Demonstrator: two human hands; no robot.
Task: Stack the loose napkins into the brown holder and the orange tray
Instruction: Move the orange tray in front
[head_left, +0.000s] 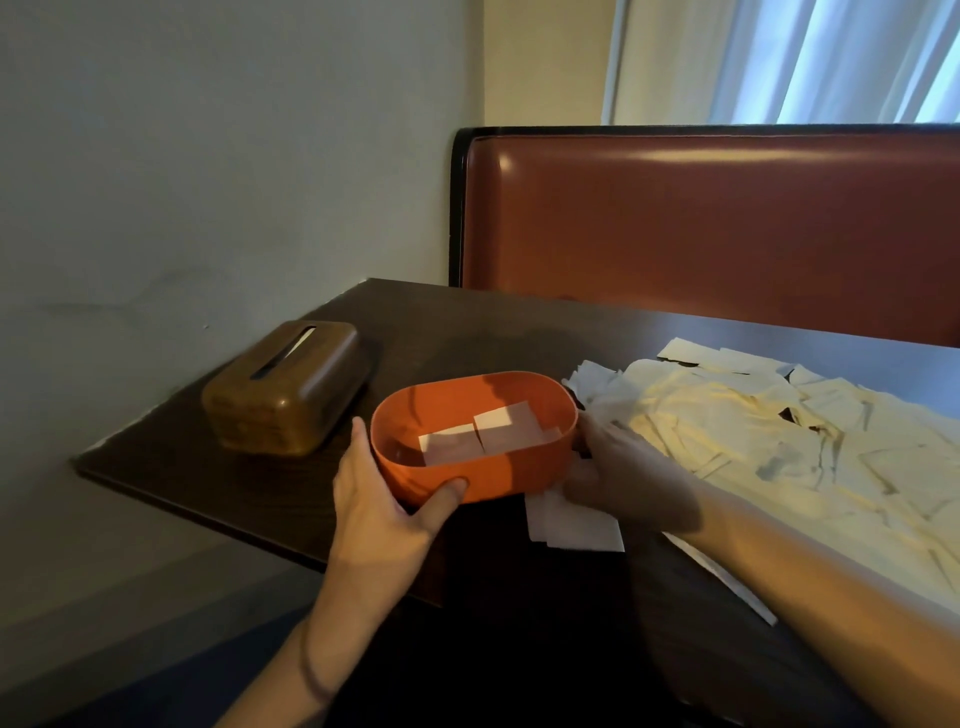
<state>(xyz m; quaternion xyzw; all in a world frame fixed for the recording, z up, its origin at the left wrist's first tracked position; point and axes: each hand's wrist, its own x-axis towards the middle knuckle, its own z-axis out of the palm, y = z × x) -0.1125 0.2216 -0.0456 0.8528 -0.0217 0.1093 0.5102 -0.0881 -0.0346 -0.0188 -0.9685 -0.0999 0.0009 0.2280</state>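
The orange tray (511, 475) is oval and sits near the table's front, with two white napkins (483, 434) lying inside. My left hand (387, 501) grips its left end, thumb on the front wall. My right hand (621, 473) holds the tray's right end, its fingers hidden behind the rim. The brown holder (288, 389) with a slot on top stands to the left, apart from both hands. A big heap of loose napkins (779, 441) covers the table's right side, and a few napkins (571, 522) lie under my right wrist.
The dark wooden table (457, 332) ends at the wall on the left. A red-brown padded bench back (717, 223) runs behind it, with a curtained window (810, 57) above.
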